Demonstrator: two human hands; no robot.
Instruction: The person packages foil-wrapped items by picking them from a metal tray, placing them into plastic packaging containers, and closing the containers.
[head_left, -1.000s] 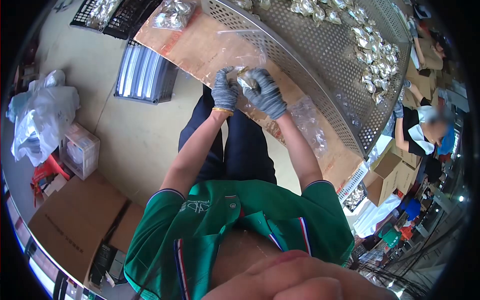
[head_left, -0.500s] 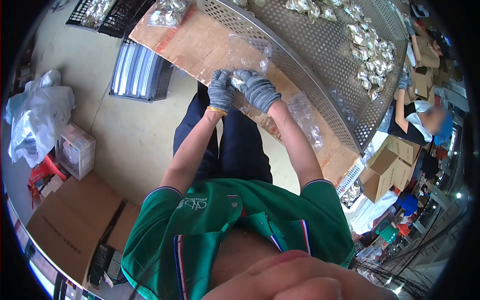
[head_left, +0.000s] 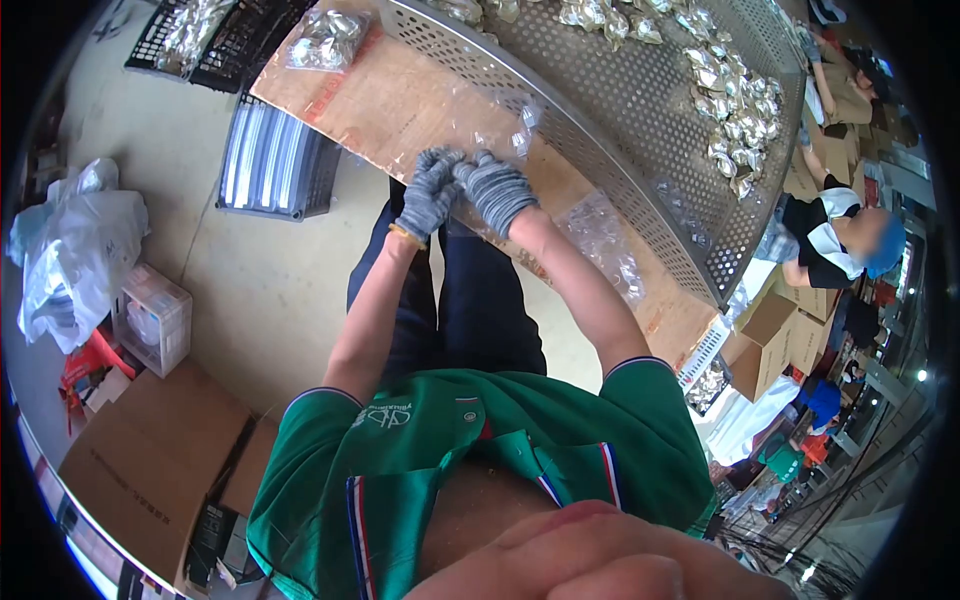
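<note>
My left hand [head_left: 430, 192] and my right hand [head_left: 493, 190], both in grey knit gloves, meet over the near edge of a wooden board [head_left: 370, 100]. The fingers of both are closed and close together; whatever they hold is hidden. Just beyond them a clear plastic bag [head_left: 490, 120] lies on the board. More clear plastic packaging [head_left: 605, 245] is to the right of my right hand. A bag of shiny wrapped pieces [head_left: 327, 40] rests at the board's far left end. Behind the board, a perforated metal tray [head_left: 620, 110] holds many gold-silver wrapped pieces [head_left: 740, 115].
Black crates [head_left: 235, 45] and a crate of clear plastic trays [head_left: 275, 160] stand on the floor at left. Cardboard boxes [head_left: 150, 465] are at lower left, more [head_left: 765, 340] at right. A person in a blue cap [head_left: 830, 235] is beyond the tray.
The shiny piece seen between my hands a second ago is now hidden. My hands have turned and moved slightly down in the view. The person at right has shifted their arms.
</note>
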